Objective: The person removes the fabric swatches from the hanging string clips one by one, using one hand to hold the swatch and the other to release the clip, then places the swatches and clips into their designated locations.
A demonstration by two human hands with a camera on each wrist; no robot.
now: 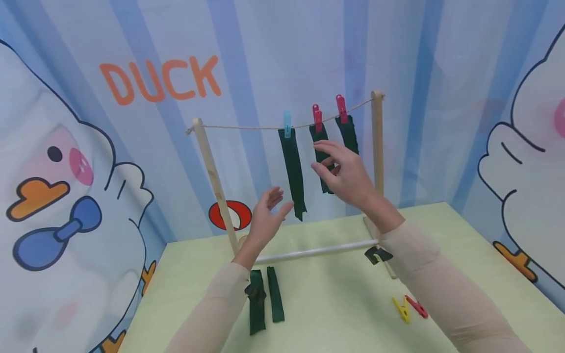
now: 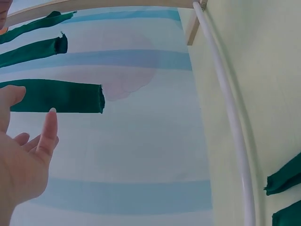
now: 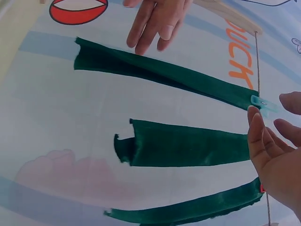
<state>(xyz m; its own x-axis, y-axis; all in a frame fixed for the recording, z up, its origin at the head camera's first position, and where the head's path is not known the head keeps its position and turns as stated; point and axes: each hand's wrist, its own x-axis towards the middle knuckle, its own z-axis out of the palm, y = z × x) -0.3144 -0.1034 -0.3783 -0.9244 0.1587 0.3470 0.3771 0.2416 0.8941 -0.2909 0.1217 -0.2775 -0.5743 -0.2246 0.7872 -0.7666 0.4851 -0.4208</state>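
Three dark green cloth strips hang from a string [image 1: 243,128] between two wooden posts. A light blue clothespin [image 1: 287,124] clips the left strip [image 1: 293,171]; red clothespins clip the middle strip [image 1: 319,141] and the right strip [image 1: 348,133]. My left hand [image 1: 266,218] is raised beside the left strip's lower part, fingers loosely bent and holding nothing. In front of the middle strip, my right hand [image 1: 346,176] has its thumb and fingers apart with nothing between them. The right wrist view shows that hand [image 3: 280,162] near the string; whether it touches the middle strip I cannot tell.
Two more green strips, one wider [image 1: 257,314] and one narrower [image 1: 275,296], lie on the pale green table [image 1: 326,314]. A yellow clothespin [image 1: 402,311] and a red clothespin [image 1: 417,307] lie at the right. A white bar [image 1: 315,252] joins the wooden posts low down.
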